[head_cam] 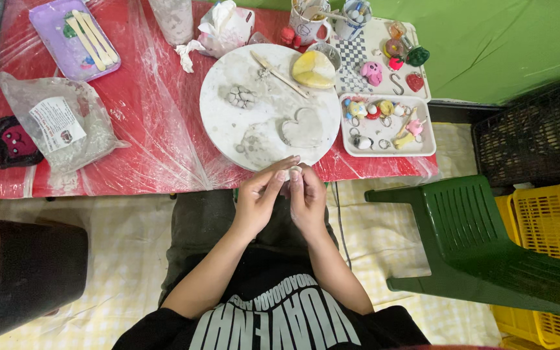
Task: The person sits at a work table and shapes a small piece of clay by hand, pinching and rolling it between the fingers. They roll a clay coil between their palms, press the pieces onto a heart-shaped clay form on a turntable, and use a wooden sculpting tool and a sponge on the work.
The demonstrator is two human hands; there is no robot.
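Observation:
My left hand (260,194) and my right hand (306,198) meet just below the table's front edge, fingertips pinched together on a small pale lump of clay (293,172). Just beyond them a round white board (228,123) lies on the red plastic-covered table (144,129). On the board sit a grey clay heart (301,128), a small lumpy clay piece (241,97), a flattened clay patch (258,140), a yellow sponge (313,69) and a wooden modelling stick (278,73).
A white tray of small colourful charms (387,149) sits right of the board, with painted figures behind it. A purple tray with wooden sticks (53,39) and a bag of clay (59,123) lie left. A green plastic chair (487,240), yellow crates (552,214) and a dark bin (21,272) stand around.

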